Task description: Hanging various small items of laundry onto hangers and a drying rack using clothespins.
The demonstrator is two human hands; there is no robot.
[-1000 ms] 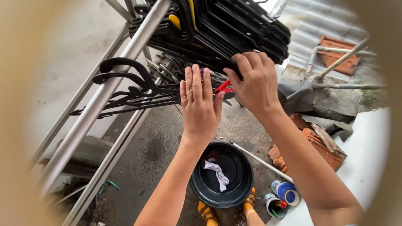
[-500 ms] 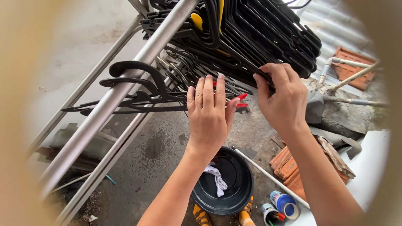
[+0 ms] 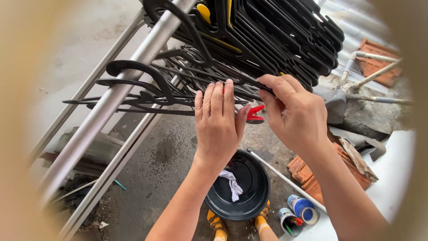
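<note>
Beneath the slanted steel rail (image 3: 117, 91), the left hand (image 3: 218, 122) lay flat and open against thin black plastic hangers (image 3: 178, 87), steadying them, while the right hand (image 3: 292, 111) pinched one hanger's bar, a red clip (image 3: 255, 114) apparently dangling between them.

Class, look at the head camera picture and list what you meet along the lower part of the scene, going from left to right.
Slanted metal rail → left hand → black basin holding a white cloth → right hand → blue-lidded can → stacked clay tiles.
</note>
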